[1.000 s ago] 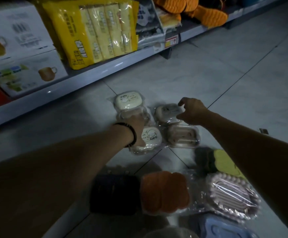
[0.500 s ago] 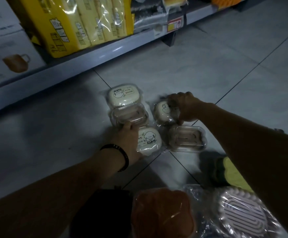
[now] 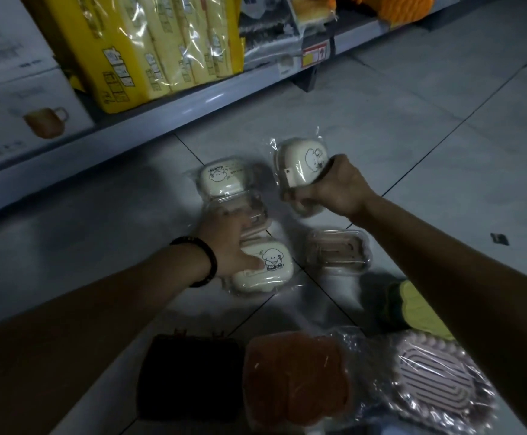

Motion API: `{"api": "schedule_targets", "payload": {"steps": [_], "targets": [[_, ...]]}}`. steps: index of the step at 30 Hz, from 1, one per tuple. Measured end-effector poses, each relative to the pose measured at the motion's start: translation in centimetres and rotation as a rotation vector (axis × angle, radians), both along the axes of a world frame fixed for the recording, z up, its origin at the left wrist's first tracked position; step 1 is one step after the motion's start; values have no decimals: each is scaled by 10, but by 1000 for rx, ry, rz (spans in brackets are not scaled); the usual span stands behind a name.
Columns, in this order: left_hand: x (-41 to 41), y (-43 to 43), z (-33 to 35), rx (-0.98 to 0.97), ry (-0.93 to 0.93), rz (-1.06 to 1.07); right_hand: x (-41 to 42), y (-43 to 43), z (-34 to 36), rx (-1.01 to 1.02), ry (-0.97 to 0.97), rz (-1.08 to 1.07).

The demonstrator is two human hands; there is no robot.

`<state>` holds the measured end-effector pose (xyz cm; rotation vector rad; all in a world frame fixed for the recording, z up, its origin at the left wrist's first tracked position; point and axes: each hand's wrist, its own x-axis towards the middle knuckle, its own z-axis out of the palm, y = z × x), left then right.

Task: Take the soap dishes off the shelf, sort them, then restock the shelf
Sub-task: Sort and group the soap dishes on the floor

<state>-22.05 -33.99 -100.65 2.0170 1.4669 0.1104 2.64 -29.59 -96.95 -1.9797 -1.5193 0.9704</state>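
Observation:
Several wrapped soap dishes lie on the tiled floor in front of the shelf (image 3: 149, 120). My right hand (image 3: 334, 186) grips a cream soap dish with a cartoon print (image 3: 299, 164) and holds it tilted above the floor. My left hand (image 3: 227, 243) curls around a clear soap dish (image 3: 255, 211) and rests on a cream dish with a puppy print (image 3: 268, 271). Another cream dish (image 3: 223, 178) lies just behind them. A clear brownish dish (image 3: 337, 254) lies under my right forearm.
Yellow packs (image 3: 161, 48) and white mug boxes (image 3: 26, 120) fill the low shelf. Nearer me lie a dark dish (image 3: 190, 378), an orange one (image 3: 293, 375), a pink scalloped one (image 3: 434, 378) and a yellow-green one (image 3: 412, 306). Bare tiles stretch to the right.
My right hand has closed round the cream cartoon dish and lifted it off the floor. My left hand has stayed on the clear dish and puppy dish. The view has shifted slightly.

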Motion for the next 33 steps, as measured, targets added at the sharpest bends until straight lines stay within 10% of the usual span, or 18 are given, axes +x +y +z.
{"api": "schedule_targets", "payload": {"steps": [5,12,21,33], "targets": [[11,-17,40,-78,-404,192,-47,-39,17,-121,418,-124],[12,-32,58,-252,-685,393,-66,-67,44,-230,415,-84],[-27,-16,94,-680,-728,337,-28,-85,45,-119,391,50],[-13,-39,25,-622,-576,679,-44,-112,9,-324,61,120]]}}
